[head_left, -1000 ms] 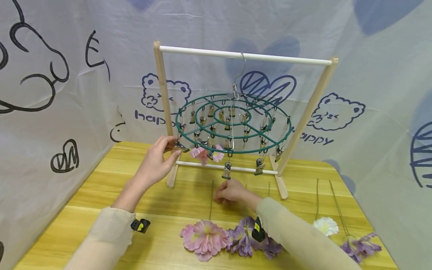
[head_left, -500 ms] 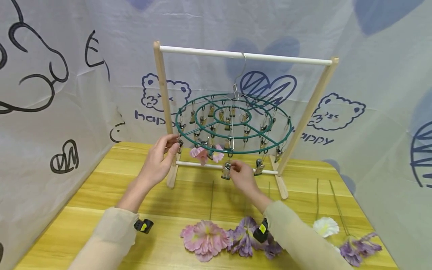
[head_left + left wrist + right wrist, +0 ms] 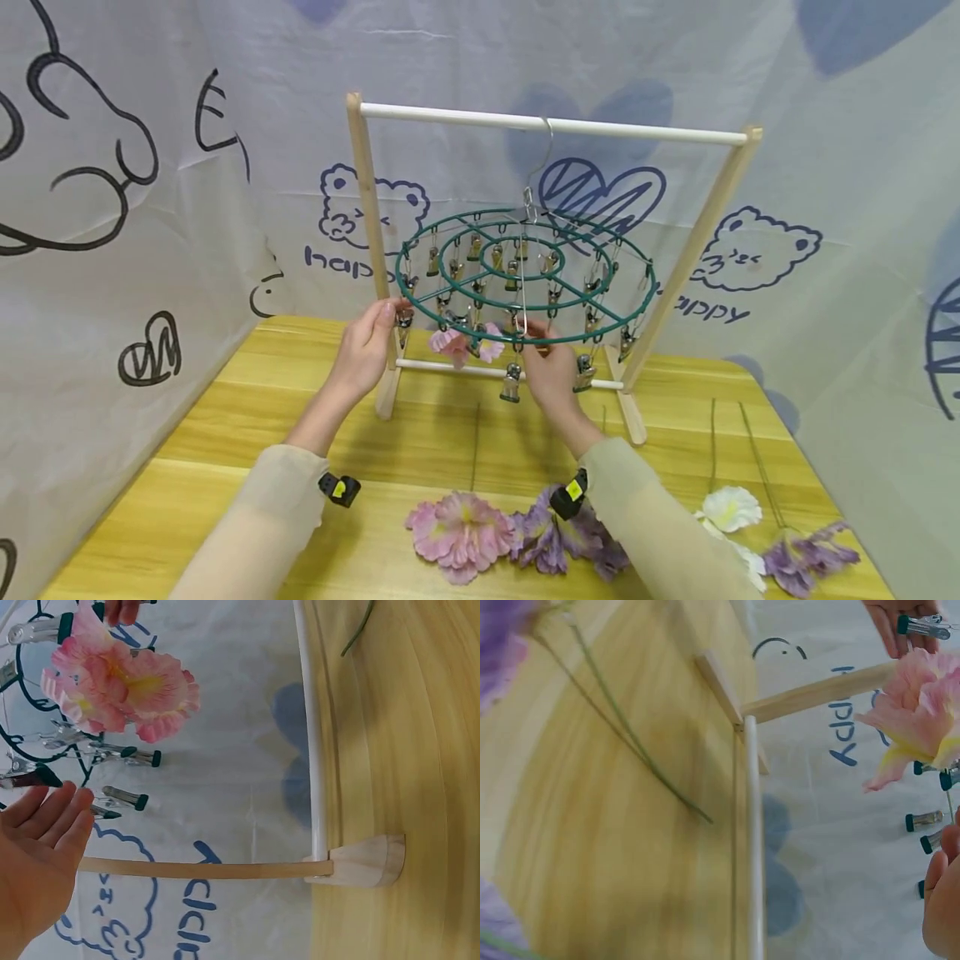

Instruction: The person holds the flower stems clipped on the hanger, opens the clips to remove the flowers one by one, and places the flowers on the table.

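A green round clip hanger [image 3: 459, 332] with several metal clips hangs from the rack. My left hand [image 3: 366, 346] is at its left rim, next to a hanging clip [image 3: 404, 321]. In the left wrist view, the left hand's fingers [image 3: 56, 817] are straight, with the tips near a clip. My right hand [image 3: 553, 371] reaches up under the front rim, right of a front clip [image 3: 512, 383]. Its fingertips are partly hidden behind the ring, so any grip there is unclear. A pink flower [image 3: 124, 686] hangs among the clips.
The wooden rack [image 3: 551, 125] stands at the back of the wooden table [image 3: 225, 417]. A pink flower [image 3: 461, 533], purple flowers [image 3: 547, 533], white flowers [image 3: 731, 508] and another purple flower [image 3: 806, 558] lie in front, stems pointing backward. A printed cloth [image 3: 247, 50] surrounds the table.
My right hand has risen from the table, past the front clip, to under the hanger's rim. My left hand has let go of the left clip, which now hangs down.
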Demonstrator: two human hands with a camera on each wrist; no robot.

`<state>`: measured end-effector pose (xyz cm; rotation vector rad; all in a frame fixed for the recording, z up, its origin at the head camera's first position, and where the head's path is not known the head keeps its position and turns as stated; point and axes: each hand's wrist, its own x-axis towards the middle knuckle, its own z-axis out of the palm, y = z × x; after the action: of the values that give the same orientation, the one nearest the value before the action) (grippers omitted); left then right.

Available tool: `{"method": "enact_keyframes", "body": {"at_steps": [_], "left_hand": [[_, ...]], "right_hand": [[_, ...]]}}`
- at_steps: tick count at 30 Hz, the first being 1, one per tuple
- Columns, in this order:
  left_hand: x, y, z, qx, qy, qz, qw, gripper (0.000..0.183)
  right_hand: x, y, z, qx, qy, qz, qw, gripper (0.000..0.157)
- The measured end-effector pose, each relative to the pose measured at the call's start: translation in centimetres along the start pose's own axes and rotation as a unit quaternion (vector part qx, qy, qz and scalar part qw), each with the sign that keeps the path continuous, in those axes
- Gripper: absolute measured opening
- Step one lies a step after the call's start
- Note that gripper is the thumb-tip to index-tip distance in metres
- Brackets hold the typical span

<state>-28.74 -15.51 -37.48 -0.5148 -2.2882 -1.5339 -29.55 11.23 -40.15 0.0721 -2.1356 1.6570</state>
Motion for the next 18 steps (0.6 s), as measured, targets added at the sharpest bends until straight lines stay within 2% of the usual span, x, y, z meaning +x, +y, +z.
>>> {"method": "enact_keyframes", "body": {"at_steps": [5,11,13,18], "left_hand": [[1.1,-0.8,0.3,-0.040,-0.024,-0.045,0.9979,0.046],[2.8,-1.8,0.9,-0.035,-0.045,-0.097,0.9936,0.038],[3.2,-2.1,1.1,-0.028,-0.052,-0.098,0.9934,0.037],[4.0,-2.8,1.7,-0.015,-0.069,-0.074,0.9947,0.038]], "right_hand": [[0.7,0.0,0.6,-0.001,0.003,-0.032,0.999,0.022],[1.3,-0.2,1.2,0.010,-0.017,-0.055,0.998,0.024],[1.5,-0.3,1.5,0.016,-0.019,-0.069,0.997,0.029],[2.0,-0.6,2.1,-0.003,-0.012,-0.137,0.990,0.038]]}}
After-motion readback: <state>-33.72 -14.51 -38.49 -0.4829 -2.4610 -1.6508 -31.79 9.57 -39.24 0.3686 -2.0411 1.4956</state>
